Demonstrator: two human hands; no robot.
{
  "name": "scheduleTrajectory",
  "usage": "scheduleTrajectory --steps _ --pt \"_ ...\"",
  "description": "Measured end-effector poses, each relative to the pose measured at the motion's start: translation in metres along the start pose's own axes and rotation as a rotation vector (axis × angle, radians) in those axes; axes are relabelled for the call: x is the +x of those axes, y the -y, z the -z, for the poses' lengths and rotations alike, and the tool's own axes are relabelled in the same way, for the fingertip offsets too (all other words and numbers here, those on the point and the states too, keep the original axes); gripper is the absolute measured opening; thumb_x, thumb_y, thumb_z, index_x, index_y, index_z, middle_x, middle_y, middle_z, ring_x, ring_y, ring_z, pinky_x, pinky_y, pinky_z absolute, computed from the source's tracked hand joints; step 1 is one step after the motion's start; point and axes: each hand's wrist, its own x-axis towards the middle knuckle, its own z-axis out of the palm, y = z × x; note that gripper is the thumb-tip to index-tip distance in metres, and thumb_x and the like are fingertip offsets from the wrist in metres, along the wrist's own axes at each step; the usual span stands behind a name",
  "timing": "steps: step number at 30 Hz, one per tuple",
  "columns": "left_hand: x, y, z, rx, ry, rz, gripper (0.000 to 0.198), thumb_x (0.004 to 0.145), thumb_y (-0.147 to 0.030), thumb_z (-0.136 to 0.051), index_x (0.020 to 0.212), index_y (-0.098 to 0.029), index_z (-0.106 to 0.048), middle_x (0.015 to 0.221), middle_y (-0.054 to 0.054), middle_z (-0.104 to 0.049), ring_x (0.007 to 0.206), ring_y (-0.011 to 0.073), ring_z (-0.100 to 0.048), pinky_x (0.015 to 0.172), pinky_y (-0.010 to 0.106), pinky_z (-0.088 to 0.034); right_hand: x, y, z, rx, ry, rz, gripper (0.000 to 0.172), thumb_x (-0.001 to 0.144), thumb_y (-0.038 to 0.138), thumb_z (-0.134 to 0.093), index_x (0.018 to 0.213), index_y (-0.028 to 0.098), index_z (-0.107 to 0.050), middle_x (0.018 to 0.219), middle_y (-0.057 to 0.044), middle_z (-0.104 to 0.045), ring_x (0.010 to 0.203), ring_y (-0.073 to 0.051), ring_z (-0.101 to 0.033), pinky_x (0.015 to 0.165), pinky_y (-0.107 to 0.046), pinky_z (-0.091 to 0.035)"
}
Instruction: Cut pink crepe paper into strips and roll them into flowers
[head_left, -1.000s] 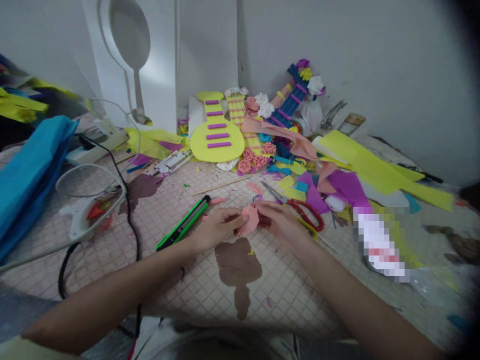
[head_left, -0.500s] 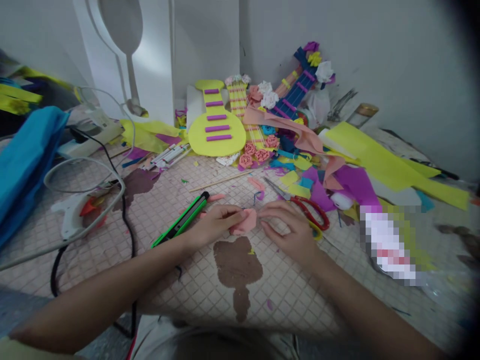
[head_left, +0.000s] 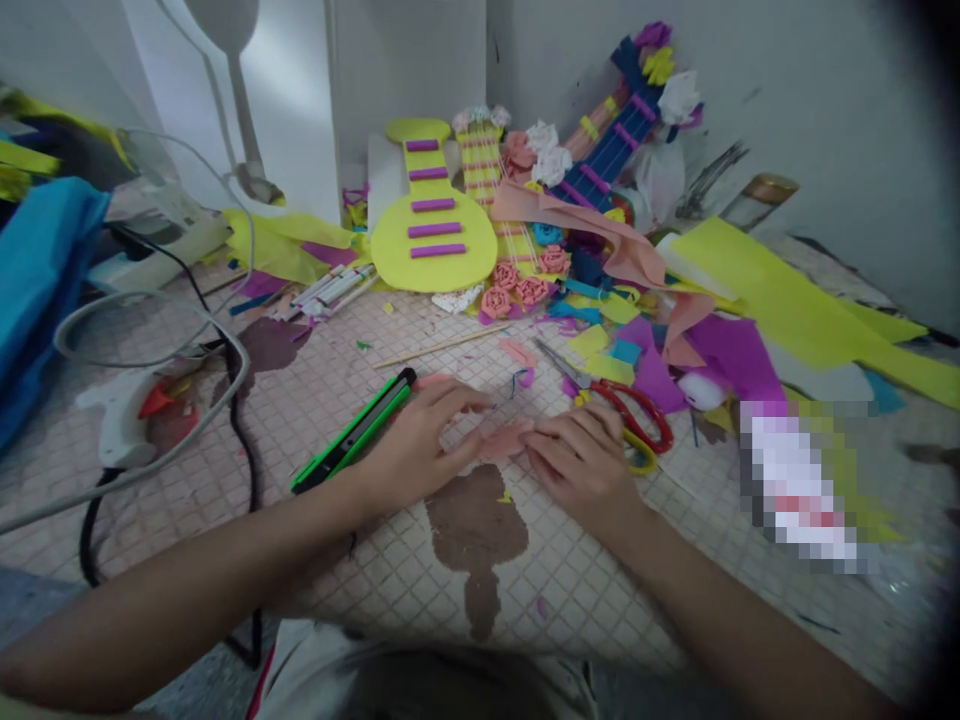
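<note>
A small pink foam piece (head_left: 501, 441) lies low on the checked table top (head_left: 315, 400) between my two hands. My left hand (head_left: 416, 440) rests over its left end with the fingers stretched out and spread. My right hand (head_left: 585, 462) has bent fingers whose tips pinch the piece's right end. A green utility knife (head_left: 352, 435) lies just left of my left hand. Red-handled scissors (head_left: 637, 425) lie just beyond my right hand.
A white glue gun (head_left: 120, 420) with its cables lies at the left beside a blue foam roll (head_left: 37, 270). Foam guitars (head_left: 431, 215), paper roses and coloured foam scraps (head_left: 720, 355) crowd the back and right. A thin wooden stick (head_left: 439, 347) lies behind the knife.
The pink piece, held up and pinched between both hands earlier, has come down flat to the table. My left fingers have spread out. The view has tilted downward.
</note>
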Motion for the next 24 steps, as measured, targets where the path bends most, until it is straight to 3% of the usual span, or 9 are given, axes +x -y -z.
scheduleTrajectory --steps 4,9,14,24 --pt "-0.006 0.004 -0.003 0.155 0.077 -0.135 0.014 0.078 -0.031 -0.057 0.082 -0.017 -0.055 0.085 0.005 -0.061 0.088 0.0193 -0.054 0.084 0.035 -0.042 -0.002 0.0 -0.001 0.012 0.098 -0.056 0.011 0.081 0.012 -0.054 0.085 0.019 -0.063 0.079 -0.003 -0.066 0.076 -0.018 -0.055 0.084 -0.04 -0.037" --pt "-0.006 0.008 -0.011 0.192 0.199 -0.15 0.007 0.082 -0.022 -0.053 0.085 -0.017 -0.057 0.087 0.004 -0.06 0.089 0.0183 -0.053 0.081 0.033 -0.043 -0.003 -0.001 0.0 0.081 0.085 -0.146 0.011 0.081 0.015 -0.056 0.087 0.02 -0.064 0.084 -0.004 -0.066 0.076 -0.018 -0.057 0.083 -0.039 -0.04" --pt "-0.004 0.009 -0.013 0.186 0.215 -0.157 0.008 0.083 -0.02 -0.052 0.088 -0.018 -0.058 0.087 0.004 -0.059 0.089 0.0179 -0.053 0.08 0.033 -0.044 -0.002 -0.004 0.0 0.123 0.127 -0.142 0.012 0.079 0.012 -0.059 0.08 0.021 -0.066 0.082 -0.003 -0.065 0.076 -0.018 -0.057 0.08 -0.039 -0.041" --pt "-0.002 0.008 -0.015 0.249 0.223 -0.161 0.013 0.087 -0.022 -0.046 0.088 -0.018 -0.059 0.087 0.004 -0.058 0.086 0.0172 -0.053 0.076 0.032 -0.044 -0.002 -0.007 0.003 0.26 0.189 -0.19 0.009 0.081 0.017 -0.06 0.083 0.022 -0.068 0.082 -0.001 -0.066 0.076 -0.017 -0.057 0.079 -0.039 -0.04"
